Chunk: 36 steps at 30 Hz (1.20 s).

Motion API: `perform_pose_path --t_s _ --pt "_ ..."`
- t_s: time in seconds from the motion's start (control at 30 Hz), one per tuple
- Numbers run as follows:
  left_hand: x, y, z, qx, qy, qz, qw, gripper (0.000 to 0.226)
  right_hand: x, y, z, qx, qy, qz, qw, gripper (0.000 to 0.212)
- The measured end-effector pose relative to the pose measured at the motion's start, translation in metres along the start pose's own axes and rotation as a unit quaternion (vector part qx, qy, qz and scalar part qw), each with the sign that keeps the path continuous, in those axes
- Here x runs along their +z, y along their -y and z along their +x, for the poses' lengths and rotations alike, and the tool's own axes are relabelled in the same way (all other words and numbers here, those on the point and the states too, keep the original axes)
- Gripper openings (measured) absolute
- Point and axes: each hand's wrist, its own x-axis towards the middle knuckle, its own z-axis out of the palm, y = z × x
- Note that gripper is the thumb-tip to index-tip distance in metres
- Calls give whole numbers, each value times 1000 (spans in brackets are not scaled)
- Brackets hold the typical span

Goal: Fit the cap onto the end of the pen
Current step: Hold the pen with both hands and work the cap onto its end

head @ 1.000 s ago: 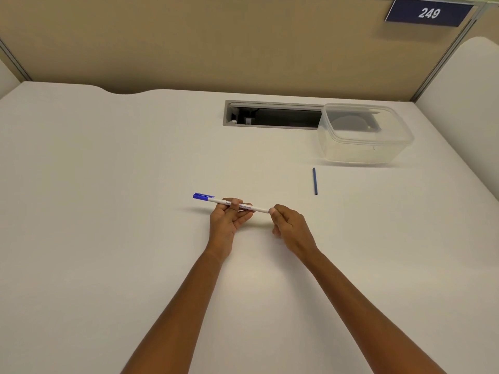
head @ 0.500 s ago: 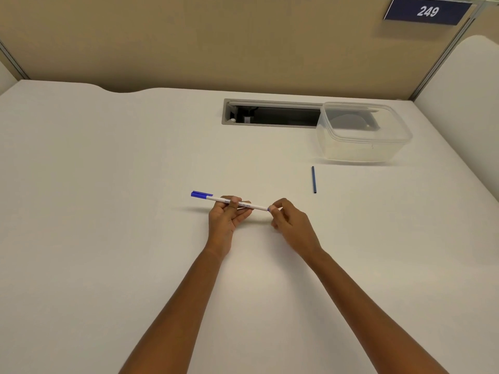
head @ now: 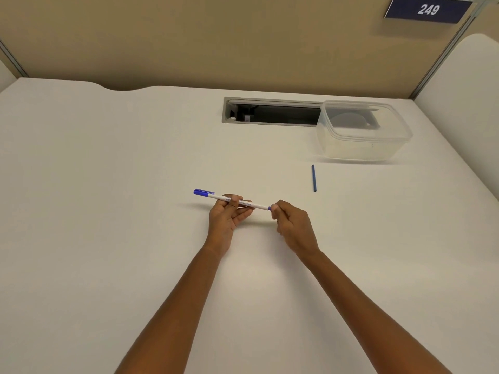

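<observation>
A white pen [head: 256, 205] is held level just above the white desk [head: 108, 238], pointing left to right. A blue cap [head: 203, 192] with a clip sits on its left end. My left hand [head: 229, 215] grips the barrel at its middle, fingers curled round it from below. My right hand [head: 291, 225] pinches the pen's right end, where a small blue tip [head: 269, 208] shows beside the fingertips. What the right fingers hold beyond that tip is hidden.
A thin dark blue stick [head: 314, 178] lies on the desk to the right of the hands. A clear plastic box [head: 364, 130] stands at the back right, next to a cable slot [head: 270, 112]. A beige partition closes the far side.
My right hand has slid slightly right along the pen, so the blue tip now shows at its fingertips. The left hand and pen have hardly moved.
</observation>
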Motion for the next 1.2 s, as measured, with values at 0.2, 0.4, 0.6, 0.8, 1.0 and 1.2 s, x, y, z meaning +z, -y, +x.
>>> perform_pose_path --t_s 0.2,0.4,0.6,0.8,1.0,1.2 --pt "-1 -1 1 0 -2 -1 1000 19 1 13 9 271 64 313 908 44" --pt "-2 0 2 4 -7 -12 1000 19 0 8 3 112 32 107 987 33" --pt "-2 0 3 0 -11 -16 1000 18 -1 3 -3 -15 -1 -21 1000 11" --pt "-3 1 2 2 -5 -10 1000 18 -3 3 -2 -46 -26 -49 997 11" --pt "-4 2 3 6 1 -7 1000 18 -3 4 0 -12 -5 -34 999 18" --pt "-3 2 4 4 -5 -5 1000 18 -6 7 7 158 62 138 976 45"
